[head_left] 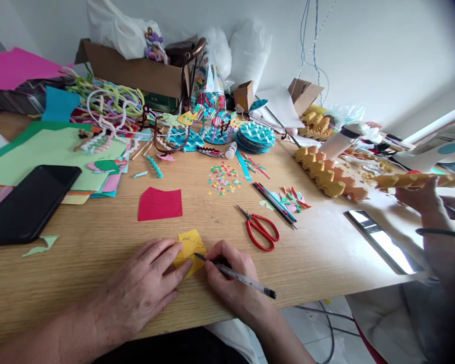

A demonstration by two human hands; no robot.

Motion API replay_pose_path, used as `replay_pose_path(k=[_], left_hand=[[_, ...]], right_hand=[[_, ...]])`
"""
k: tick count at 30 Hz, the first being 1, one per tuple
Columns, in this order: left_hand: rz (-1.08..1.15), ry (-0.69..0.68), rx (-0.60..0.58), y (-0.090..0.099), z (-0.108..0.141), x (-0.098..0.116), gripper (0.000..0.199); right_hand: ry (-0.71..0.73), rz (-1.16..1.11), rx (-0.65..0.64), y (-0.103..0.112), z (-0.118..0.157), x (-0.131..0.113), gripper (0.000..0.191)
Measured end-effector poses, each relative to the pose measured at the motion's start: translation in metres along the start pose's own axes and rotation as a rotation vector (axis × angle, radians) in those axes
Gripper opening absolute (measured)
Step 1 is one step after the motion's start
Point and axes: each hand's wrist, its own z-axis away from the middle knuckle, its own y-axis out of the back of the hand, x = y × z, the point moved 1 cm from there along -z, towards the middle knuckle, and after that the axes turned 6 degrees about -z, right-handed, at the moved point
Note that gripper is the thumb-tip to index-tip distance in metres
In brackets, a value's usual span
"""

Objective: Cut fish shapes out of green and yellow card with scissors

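Observation:
A small piece of yellow paper (191, 242) with a fish-like outline drawn on it lies on the wooden table. My left hand (146, 283) rests flat with fingers spread, its fingertips pressing the paper's left edge. In my right hand (233, 275) is a black-tipped pen (246, 281) with a clear barrel, its tip touching the yellow paper. Beyond the paper lies a red paper piece (160, 205) with a faint outline on it. Red-handled scissors (261, 230) lie partly open to the right of the yellow paper.
Pencils (275, 205), paper scraps (293, 198) and confetti dots (224, 179) lie farther back. Coloured sheets (56, 151) and a black phone (32, 202) are at left. Blue wavy discs (255, 137) stand behind. At right, a co-worker's hand (420, 199) holds egg-carton strips (417, 180) beside another phone (382, 241).

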Motion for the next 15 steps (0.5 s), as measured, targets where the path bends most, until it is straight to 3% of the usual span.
replay_pose_path(k=[10, 15], left_hand=[[-0.017, -0.011, -0.052, 0.005, -0.002, 0.000, 0.030], [-0.016, -0.025, -0.058, 0.006, -0.004, -0.001, 0.029]], right_hand=[[-0.059, -0.188, 0.071, 0.012, 0.002, -0.001, 0.005], [0.168, -0.005, 0.215, 0.030, 0.006, -0.007, 0.009]])
